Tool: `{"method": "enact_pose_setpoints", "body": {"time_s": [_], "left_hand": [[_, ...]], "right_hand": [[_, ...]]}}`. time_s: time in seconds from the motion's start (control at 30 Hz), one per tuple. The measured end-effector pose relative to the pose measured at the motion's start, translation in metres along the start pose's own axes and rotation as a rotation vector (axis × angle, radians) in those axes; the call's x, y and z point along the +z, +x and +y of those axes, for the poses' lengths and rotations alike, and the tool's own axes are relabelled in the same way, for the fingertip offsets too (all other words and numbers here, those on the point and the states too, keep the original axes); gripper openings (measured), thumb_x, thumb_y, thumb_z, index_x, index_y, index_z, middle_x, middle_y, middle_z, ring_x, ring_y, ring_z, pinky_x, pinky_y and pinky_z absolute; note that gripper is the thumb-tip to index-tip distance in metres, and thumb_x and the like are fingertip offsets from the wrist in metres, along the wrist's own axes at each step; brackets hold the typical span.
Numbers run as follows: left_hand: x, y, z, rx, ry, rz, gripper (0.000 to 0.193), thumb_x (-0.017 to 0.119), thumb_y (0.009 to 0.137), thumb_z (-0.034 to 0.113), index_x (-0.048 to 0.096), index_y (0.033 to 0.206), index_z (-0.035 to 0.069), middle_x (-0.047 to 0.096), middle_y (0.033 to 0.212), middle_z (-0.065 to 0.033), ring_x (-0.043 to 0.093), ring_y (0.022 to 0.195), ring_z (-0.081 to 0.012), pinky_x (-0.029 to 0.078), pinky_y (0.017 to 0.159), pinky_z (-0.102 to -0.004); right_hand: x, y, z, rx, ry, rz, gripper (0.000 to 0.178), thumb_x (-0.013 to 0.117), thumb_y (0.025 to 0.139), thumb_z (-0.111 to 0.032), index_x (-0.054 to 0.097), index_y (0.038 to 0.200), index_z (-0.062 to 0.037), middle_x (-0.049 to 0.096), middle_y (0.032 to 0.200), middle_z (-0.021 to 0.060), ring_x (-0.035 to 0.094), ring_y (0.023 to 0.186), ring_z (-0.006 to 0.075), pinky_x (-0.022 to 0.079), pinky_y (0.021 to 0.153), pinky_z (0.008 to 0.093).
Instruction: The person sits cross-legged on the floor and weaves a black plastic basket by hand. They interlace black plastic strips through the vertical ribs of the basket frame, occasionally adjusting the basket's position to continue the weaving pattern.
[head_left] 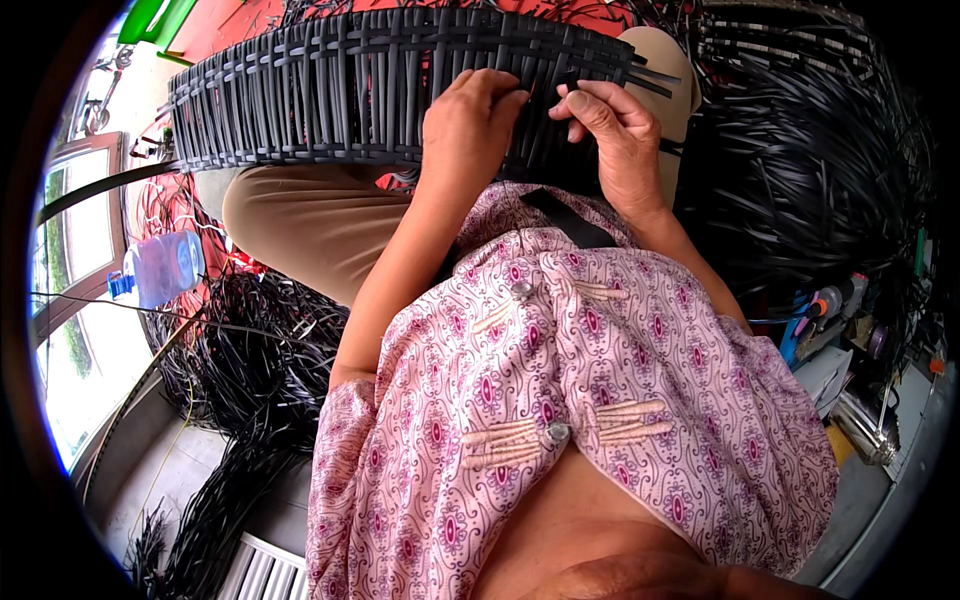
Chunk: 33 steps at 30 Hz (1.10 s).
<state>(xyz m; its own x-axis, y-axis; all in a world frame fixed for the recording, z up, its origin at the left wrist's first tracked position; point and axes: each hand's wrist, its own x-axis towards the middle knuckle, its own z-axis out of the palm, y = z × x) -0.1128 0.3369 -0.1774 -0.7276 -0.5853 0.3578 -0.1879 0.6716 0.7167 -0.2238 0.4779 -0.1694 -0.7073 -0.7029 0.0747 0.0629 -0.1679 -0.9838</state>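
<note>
A curved panel woven from dark grey plastic strips (400,100) lies across my lap, with loose strip ends sticking out at its right end. My left hand (468,125) rests at the panel's upper right part. Its fingers are bent and pressed together against the upright strips, and what they pinch is hidden. Just to the right, my right hand (622,135) is closed, thumb and forefinger meeting at a dark strip (568,78) close to the weave. The other fingers curl inward. A short gap separates the two hands.
A big heap of black strips (810,170) stands on the right, another bundle (265,350) at the lower left. Near a window lies a clear plastic bottle (168,268). A metal kettle (865,420) and tools (835,300) sit at the right.
</note>
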Motion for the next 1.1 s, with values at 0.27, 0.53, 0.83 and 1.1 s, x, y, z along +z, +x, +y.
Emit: {"method": "enact_pose_setpoints", "body": {"time_s": [0.27, 0.53, 0.83, 1.1], "left_hand": [[0.015, 0.002, 0.018, -0.065, 0.329, -0.118, 0.026, 0.07, 0.087, 0.028, 0.064, 0.1, 0.006, 0.065, 0.093, -0.0119, 0.067, 0.079, -0.0338, 0.052, 0.069, -0.0433], [0.014, 0.008, 0.005, -0.201, -0.079, -0.095, 0.021, 0.07, 0.085, 0.015, 0.07, 0.097, -0.002, 0.073, 0.084, -0.0145, 0.071, 0.07, -0.0227, 0.055, 0.065, -0.0322], [0.008, 0.008, 0.017, -0.391, -0.325, -0.114, 0.019, 0.065, 0.087, 0.01, 0.07, 0.096, -0.006, 0.072, 0.08, -0.0156, 0.072, 0.066, -0.0189, 0.055, 0.063, -0.0285], [0.006, 0.003, 0.003, -0.15, -0.197, -0.179, 0.027, 0.064, 0.091, 0.013, 0.067, 0.112, -0.003, 0.071, 0.083, -0.0114, 0.066, 0.063, -0.0138, 0.052, 0.06, -0.0281]], "right_hand": [[0.004, -0.002, 0.0, 0.04, 0.049, 0.141, 0.023, 0.071, 0.093, -0.017, 0.07, 0.104, 0.0026, 0.073, 0.086, 0.0061, 0.06, 0.068, 0.0063, 0.046, 0.059, 0.0204], [0.005, 0.003, 0.0, 0.142, -0.161, 0.135, 0.022, 0.073, 0.091, -0.016, 0.071, 0.102, 0.0027, 0.069, 0.078, 0.0029, 0.062, 0.066, 0.0068, 0.048, 0.055, 0.0206], [0.005, 0.011, 0.006, -0.051, -0.638, 0.024, 0.02, 0.072, 0.083, -0.013, 0.072, 0.098, 0.0012, 0.072, 0.084, 0.0167, 0.071, 0.073, 0.0254, 0.055, 0.068, 0.0342], [-0.005, 0.018, 0.01, -0.115, -0.722, -0.079, 0.015, 0.072, 0.082, -0.015, 0.075, 0.09, -0.003, 0.071, 0.087, 0.0152, 0.069, 0.081, 0.0333, 0.055, 0.073, 0.0394]]}}
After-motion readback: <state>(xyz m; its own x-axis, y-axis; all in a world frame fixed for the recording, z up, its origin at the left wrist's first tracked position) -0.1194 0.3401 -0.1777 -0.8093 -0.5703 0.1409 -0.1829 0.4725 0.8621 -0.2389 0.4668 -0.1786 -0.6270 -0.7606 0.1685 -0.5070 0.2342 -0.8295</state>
